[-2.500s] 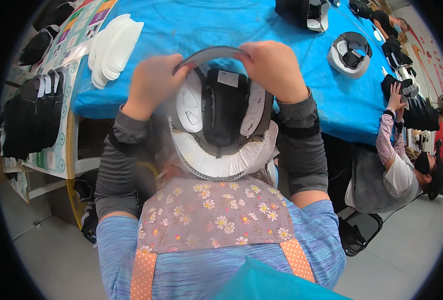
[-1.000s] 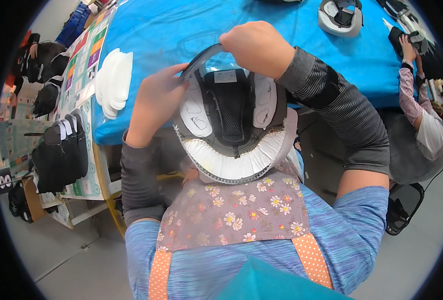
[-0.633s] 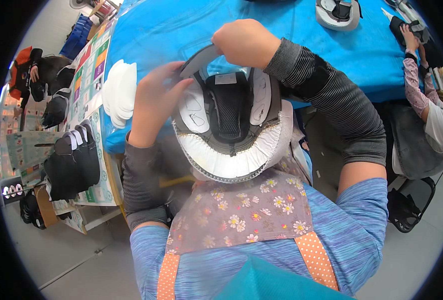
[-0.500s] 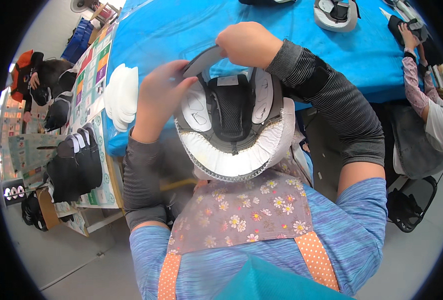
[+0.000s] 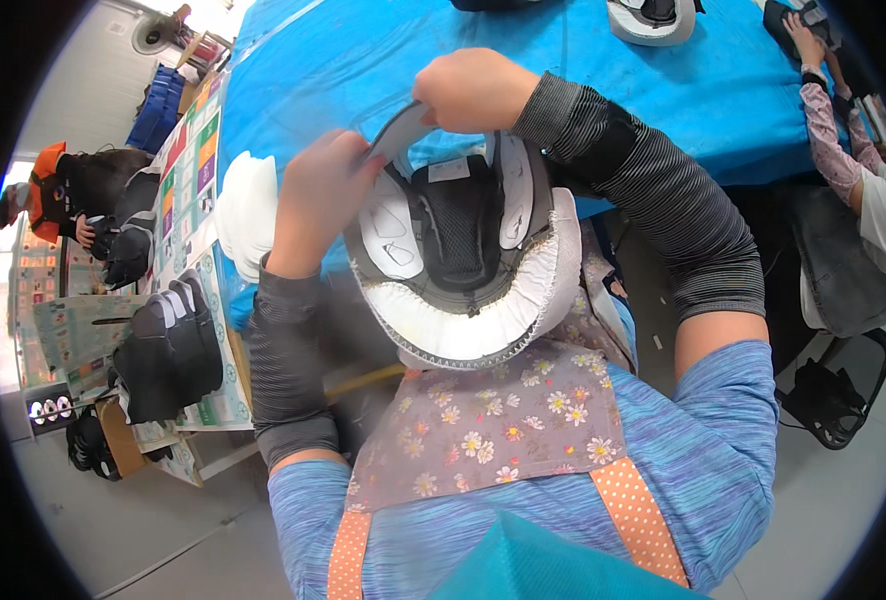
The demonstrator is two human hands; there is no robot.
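Observation:
An unfinished shoe upper point(image 5: 463, 335) hangs before my chest, its white gathered toe edge with zigzag stitching toward me. Inside it show a black mesh tongue point(image 5: 458, 240) and white side pads. At its far end rises a curved grey rim point(image 5: 400, 132). My right hand point(image 5: 478, 88) is closed on that rim from the right, fingertips pinching its top. My left hand point(image 5: 315, 195), somewhat blurred, closes on the rim's left part; its fingertips are partly hidden. The upper's lower end is close to my flowered apron point(image 5: 483, 430).
A stack of white curved pieces point(image 5: 246, 215) lies on the blue-covered table point(image 5: 333, 60) at left. Several black uppers point(image 5: 173, 345) stand at far left. Another white-edged upper point(image 5: 653, 28) lies at the back. Co-workers sit at right, hand point(image 5: 805, 42) on black pieces, and left point(image 5: 48, 195).
My right hand has moved slightly left along with the rim. My left thumb, earlier stretched over the rim's inner side, is now drawn in, with the hand closed nearer the rim's left part.

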